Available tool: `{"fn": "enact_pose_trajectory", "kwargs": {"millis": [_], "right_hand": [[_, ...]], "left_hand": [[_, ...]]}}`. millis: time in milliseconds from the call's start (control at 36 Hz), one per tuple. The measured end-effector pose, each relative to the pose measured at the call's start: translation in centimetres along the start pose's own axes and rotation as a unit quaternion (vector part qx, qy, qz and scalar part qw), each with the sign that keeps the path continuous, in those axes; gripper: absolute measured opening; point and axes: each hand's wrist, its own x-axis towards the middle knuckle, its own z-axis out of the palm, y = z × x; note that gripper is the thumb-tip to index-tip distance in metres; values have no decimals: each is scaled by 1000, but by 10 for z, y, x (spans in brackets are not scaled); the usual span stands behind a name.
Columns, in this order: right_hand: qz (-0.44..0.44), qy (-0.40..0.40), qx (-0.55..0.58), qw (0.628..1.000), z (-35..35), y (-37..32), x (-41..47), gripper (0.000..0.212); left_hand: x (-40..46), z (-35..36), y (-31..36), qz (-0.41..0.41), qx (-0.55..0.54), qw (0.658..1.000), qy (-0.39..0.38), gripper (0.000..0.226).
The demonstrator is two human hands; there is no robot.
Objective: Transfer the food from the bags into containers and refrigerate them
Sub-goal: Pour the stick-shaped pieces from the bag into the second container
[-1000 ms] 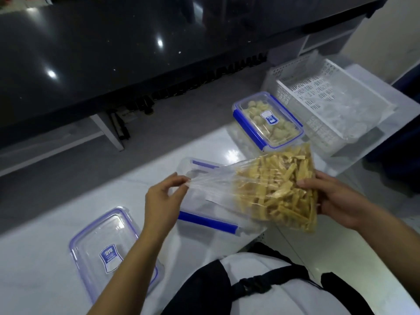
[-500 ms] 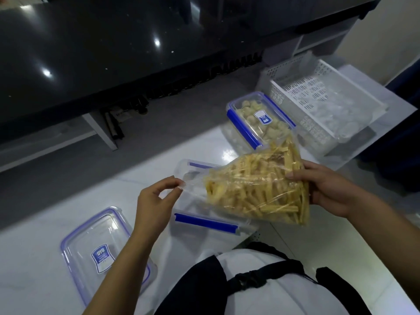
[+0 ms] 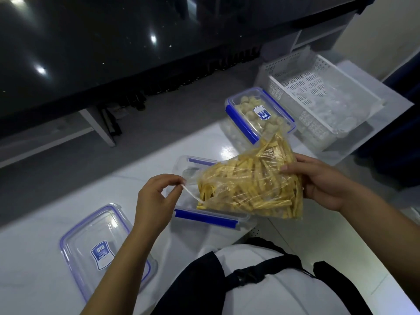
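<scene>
A clear plastic bag [image 3: 250,187] full of yellow food strips lies tilted over an open clear container [image 3: 204,218] with blue clips. My left hand [image 3: 154,196] pinches the bag's open edge at the left. My right hand [image 3: 318,180] grips the bag's closed end at the right, lifted higher than the mouth. The strips have slid down to the mouth, just above the container. Most of the container's inside is hidden by the bag.
The loose lid [image 3: 100,251] lies at the front left on the white counter [image 3: 34,258]. A closed container [image 3: 259,114] of pale round pieces stands behind, next to a white perforated basket [image 3: 318,96]. A dark table is beyond the counter edge.
My right hand has raised the bag's closed end, and the strips have slid left toward the mouth. My left hand keeps its pinch on the open edge.
</scene>
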Motion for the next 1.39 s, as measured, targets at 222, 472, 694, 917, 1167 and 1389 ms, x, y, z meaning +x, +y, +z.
{"fn": "enact_pose_trajectory", "kwargs": {"millis": [222,472,694,917,1167,1389], "right_hand": [[-20,-17,-10,1000,9,-10,-3,47],[-78,-42,-93,992,37,-34,5,41],[-96,-65,-149,982,67,-49,26,40],[-129,-82,-254,955,86,-48,34,45],[-148,-103,-306,935,88,-47,28,47],[-120,-80,-301,943,81,-39,23,61]], "left_hand": [[-2,9,-1,28,27,999,7,22],[1,6,1,60,93,994,-14,15],[2,-2,6,13,92,994,-65,30],[27,-16,25,19,-64,994,-85,35],[67,0,55,-12,-239,960,-143,14],[80,-5,56,31,-266,958,-101,15]]}}
